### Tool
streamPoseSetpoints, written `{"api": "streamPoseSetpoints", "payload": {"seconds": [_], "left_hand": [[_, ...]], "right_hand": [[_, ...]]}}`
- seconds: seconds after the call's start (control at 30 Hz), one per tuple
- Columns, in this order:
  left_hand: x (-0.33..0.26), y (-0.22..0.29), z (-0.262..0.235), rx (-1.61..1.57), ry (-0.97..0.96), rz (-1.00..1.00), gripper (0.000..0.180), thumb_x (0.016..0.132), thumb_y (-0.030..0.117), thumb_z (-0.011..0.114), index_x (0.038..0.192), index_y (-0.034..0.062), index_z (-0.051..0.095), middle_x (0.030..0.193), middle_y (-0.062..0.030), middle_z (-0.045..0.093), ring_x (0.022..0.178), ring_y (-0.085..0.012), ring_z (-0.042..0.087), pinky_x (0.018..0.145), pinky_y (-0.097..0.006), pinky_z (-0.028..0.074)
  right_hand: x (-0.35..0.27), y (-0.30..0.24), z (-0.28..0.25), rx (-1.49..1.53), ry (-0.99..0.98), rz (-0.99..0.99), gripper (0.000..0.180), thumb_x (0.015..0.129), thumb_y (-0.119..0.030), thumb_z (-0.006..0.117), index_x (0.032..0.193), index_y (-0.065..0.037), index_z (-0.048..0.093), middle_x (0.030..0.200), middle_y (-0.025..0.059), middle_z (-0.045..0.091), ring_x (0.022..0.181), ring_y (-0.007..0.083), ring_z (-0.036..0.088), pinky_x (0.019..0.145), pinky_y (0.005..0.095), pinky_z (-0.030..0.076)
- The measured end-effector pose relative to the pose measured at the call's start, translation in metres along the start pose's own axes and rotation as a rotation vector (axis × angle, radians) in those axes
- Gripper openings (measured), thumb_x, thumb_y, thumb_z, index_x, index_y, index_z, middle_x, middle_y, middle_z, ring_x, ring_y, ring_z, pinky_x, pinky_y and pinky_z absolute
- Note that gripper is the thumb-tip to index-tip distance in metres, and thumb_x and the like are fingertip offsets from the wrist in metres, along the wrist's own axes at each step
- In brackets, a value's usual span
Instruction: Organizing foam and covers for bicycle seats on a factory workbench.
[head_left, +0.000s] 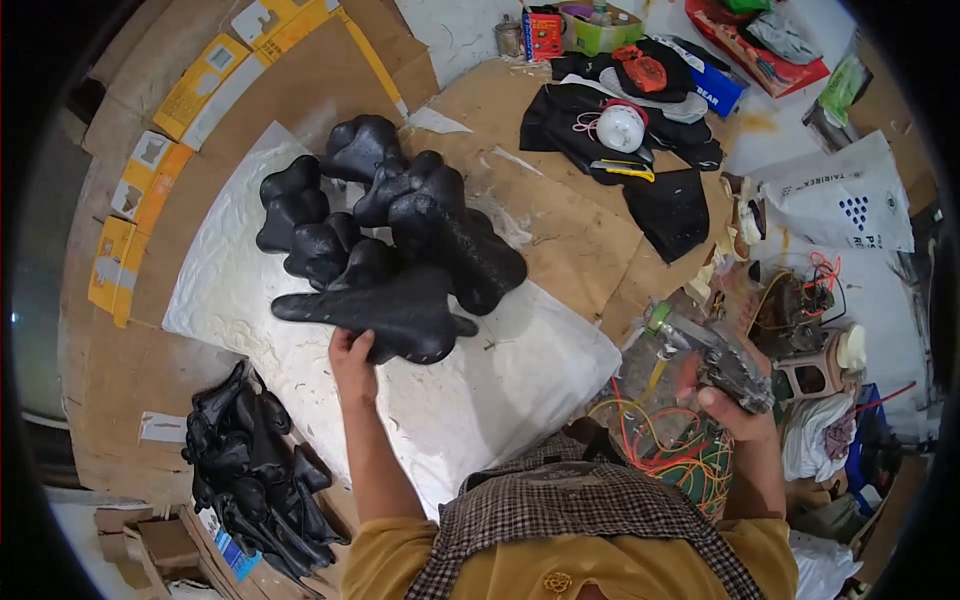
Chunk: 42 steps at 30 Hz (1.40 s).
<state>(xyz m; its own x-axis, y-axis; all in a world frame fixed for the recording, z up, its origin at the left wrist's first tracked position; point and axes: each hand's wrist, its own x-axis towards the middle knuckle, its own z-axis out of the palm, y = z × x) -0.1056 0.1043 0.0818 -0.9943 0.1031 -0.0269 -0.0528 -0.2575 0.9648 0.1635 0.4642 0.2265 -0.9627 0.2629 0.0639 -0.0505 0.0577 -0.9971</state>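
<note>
My left hand [352, 362] grips the near edge of a black bicycle saddle [385, 312] lying on a white plastic sheet [480, 400]. Behind it sits a heap of several more black saddles [400, 205]. My right hand [735, 410] is off to the right, closed around the handle of a grey staple gun [715, 355], held above a tangle of coloured wires [670, 440].
A pile of black saddle covers [255, 470] lies at the lower left. Black fabric pieces [620, 140], a white round object [620, 127] and a yellow cutter lie on cardboard at the back. Yellow cartons [150, 180] line the left; bags and clutter fill the right.
</note>
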Motion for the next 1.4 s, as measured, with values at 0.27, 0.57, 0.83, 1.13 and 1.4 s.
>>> {"api": "streamPoseSetpoints", "payload": {"seconds": [0.27, 0.57, 0.83, 1.13, 1.4], "left_hand": [[-0.047, 0.112, -0.129, -0.411, 0.443, 0.494, 0.024, 0.085, 0.023, 0.053, 0.097, 0.003, 0.053, 0.098, -0.0109, 0.056, 0.097, -0.0253, 0.052, 0.083, -0.039, 0.044], [0.076, -0.109, 0.053, 0.233, 0.094, -0.108, 0.049, 0.074, 0.002, 0.054, 0.122, 0.0019, 0.045, 0.117, -0.01, 0.053, 0.102, -0.0204, 0.052, 0.087, -0.03, 0.04], [0.043, -0.108, 0.122, 0.376, -0.135, -0.082, 0.038, 0.071, 0.005, 0.065, 0.106, -0.0055, 0.053, 0.101, -0.0074, 0.057, 0.092, -0.0174, 0.053, 0.081, -0.026, 0.041], [-0.028, 0.074, -0.122, -0.231, 0.264, 0.29, 0.044, 0.069, -0.001, 0.049, 0.113, -0.0041, 0.05, 0.112, -0.0114, 0.056, 0.106, -0.0231, 0.052, 0.096, -0.034, 0.036], [0.004, 0.014, -0.107, -0.393, 0.104, 0.09, 0.051, 0.065, 0.002, 0.05, 0.116, -0.0039, 0.047, 0.116, -0.011, 0.054, 0.11, -0.024, 0.048, 0.098, -0.033, 0.033]], "right_hand": [[-0.018, 0.047, -0.023, -0.218, -0.051, 0.162, 0.057, 0.073, -0.011, 0.07, 0.121, 0.005, 0.045, 0.081, 0.0027, 0.059, 0.072, 0.008, 0.054, 0.067, 0.0213, 0.044], [-0.024, 0.044, -0.009, -0.048, -0.132, 0.262, 0.056, 0.081, -0.008, 0.062, 0.128, 0.005, 0.034, 0.088, 0.0056, 0.057, 0.078, 0.0118, 0.054, 0.067, 0.025, 0.044], [-0.038, 0.042, 0.005, 0.119, -0.107, 0.263, 0.055, 0.08, -0.005, 0.061, 0.129, 0.002, 0.037, 0.089, 0.006, 0.057, 0.08, 0.0123, 0.054, 0.069, 0.0267, 0.045], [0.008, 0.011, 0.051, -0.074, -0.342, 0.099, 0.056, 0.074, -0.01, 0.067, 0.124, 0.002, 0.044, 0.087, 0.0052, 0.059, 0.076, 0.0094, 0.055, 0.067, 0.0244, 0.045], [-0.009, 0.013, 0.036, -0.216, -0.232, 0.135, 0.055, 0.074, -0.012, 0.068, 0.122, 0.002, 0.045, 0.081, 0.0036, 0.058, 0.073, 0.0089, 0.054, 0.067, 0.0242, 0.045]]}}
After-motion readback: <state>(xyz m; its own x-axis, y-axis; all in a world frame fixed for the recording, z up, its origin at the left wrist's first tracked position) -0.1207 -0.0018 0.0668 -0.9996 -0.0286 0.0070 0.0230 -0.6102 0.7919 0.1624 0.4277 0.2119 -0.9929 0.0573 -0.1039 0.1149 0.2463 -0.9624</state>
